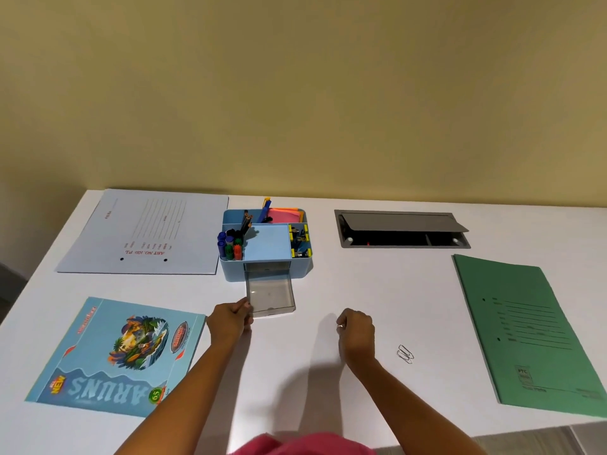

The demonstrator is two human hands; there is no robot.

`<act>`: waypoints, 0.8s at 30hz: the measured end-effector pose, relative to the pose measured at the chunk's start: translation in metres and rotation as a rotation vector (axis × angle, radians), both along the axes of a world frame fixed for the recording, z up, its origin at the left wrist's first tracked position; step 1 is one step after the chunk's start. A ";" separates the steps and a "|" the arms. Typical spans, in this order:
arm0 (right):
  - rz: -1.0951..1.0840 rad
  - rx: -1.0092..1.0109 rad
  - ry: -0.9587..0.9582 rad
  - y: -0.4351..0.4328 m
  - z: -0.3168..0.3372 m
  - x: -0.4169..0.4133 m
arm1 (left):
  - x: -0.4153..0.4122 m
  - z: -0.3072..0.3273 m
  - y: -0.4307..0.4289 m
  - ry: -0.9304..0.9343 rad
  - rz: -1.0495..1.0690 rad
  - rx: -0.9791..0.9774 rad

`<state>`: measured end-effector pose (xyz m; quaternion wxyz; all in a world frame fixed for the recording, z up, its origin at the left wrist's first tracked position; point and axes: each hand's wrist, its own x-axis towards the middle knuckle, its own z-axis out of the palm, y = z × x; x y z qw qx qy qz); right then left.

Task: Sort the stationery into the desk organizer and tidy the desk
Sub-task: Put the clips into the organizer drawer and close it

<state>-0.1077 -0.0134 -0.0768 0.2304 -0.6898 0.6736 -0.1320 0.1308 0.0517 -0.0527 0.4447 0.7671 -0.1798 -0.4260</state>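
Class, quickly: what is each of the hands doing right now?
Left hand: gripping the clear drawer's front corner.
Right hand: closed; contents cannot be told.

Yellow wall [295,93] straight ahead of me, plain, runs full width behind the table [361,284]. Table's white, w/ a grey cable box [402,229] sunk into the top, far right of centre; its lid is propped partly up, dark inside, a bit of red and two white dots visible, can't tell what. Bottom centre, a bit of my pink top [295,444] at the frame edge. Bottom right corner, strip of pale floor [542,441] past the table edge. Far left, dark grey patch beyond the table, too unclear to ID.
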 end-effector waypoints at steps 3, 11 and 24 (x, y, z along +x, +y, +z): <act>-0.049 0.042 -0.111 -0.003 0.003 0.007 | 0.000 0.000 0.000 0.006 0.007 0.006; -0.135 0.047 -0.377 -0.004 0.017 0.039 | 0.003 0.000 0.001 0.097 0.021 0.007; 0.092 0.030 -0.564 -0.016 0.063 0.109 | -0.004 0.003 0.002 0.230 0.122 -0.043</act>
